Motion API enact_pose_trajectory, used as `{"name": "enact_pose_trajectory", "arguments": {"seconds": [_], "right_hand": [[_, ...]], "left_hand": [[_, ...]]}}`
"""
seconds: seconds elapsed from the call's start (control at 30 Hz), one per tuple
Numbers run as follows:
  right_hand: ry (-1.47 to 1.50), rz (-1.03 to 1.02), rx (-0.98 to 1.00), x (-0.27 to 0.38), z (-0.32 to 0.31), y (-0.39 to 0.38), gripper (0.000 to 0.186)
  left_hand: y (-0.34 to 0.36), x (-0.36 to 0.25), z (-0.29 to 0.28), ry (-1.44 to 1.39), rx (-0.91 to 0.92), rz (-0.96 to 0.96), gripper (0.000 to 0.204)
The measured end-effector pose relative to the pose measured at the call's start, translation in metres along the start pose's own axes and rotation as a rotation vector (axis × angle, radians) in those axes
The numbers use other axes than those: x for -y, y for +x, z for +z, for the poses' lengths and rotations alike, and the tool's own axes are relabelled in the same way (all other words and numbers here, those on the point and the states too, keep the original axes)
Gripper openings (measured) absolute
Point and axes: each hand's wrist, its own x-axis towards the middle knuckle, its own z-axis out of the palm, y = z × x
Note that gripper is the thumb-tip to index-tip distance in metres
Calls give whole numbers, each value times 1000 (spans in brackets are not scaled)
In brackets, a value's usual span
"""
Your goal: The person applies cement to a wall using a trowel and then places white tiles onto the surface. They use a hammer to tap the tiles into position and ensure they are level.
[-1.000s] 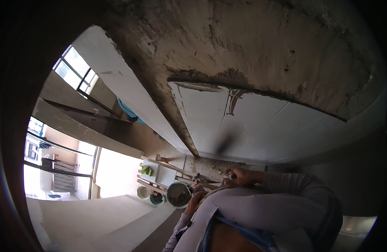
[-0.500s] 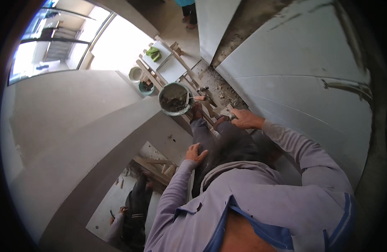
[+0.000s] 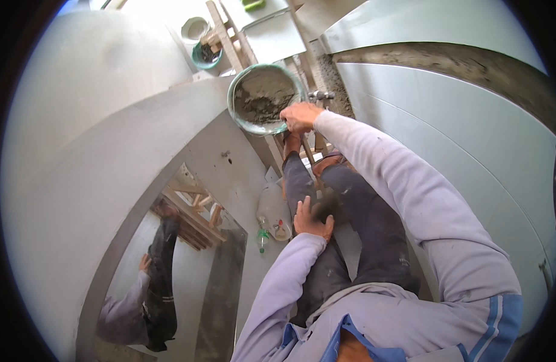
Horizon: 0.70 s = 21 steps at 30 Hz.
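Note:
My right hand [image 3: 299, 117] is closed at the right lower rim of a round bucket [image 3: 233, 90] holding wet grey mortar [image 3: 260, 96]; what its fingers grip is hidden. My left hand [image 3: 312, 220] lies low on my left thigh [image 3: 299, 181] with its fingers spread. My feet are below the bucket on a wooden stand [image 3: 314, 139].
White tiles [image 3: 272, 36] with a green cloth [image 3: 254, 5] lie on boards beyond. Smaller buckets [image 3: 204, 60] stand upper left. A tiled wall [image 3: 447, 120] with a bare mortar strip runs right. A mirror [image 3: 223, 289], a plastic bottle [image 3: 263, 241] and a pale bag [image 3: 269, 202] are left.
The view has swung from the wall down to the bucket and my legs. My right hand has moved forward to the bucket's rim; my left hand stays on the thigh, fingers wider apart.

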Motion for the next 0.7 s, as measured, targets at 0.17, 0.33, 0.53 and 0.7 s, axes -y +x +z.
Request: {"name": "enact_pose_trajectory", "arguments": {"seconds": [0.17, 0.33, 0.53, 0.7], "right_hand": [[110, 94, 79, 2, 25, 80, 28], [189, 156, 231, 13, 29, 110, 23], [118, 179, 246, 9, 48, 147, 20], [-54, 102, 285, 15, 49, 165, 18]], "left_hand": [[3, 10, 0, -96, -40, -24, 45], [4, 16, -1, -201, -57, -41, 44], [4, 23, -7, -250, -53, -39, 42], [4, 26, -9, -272, -67, -28, 39]]}}
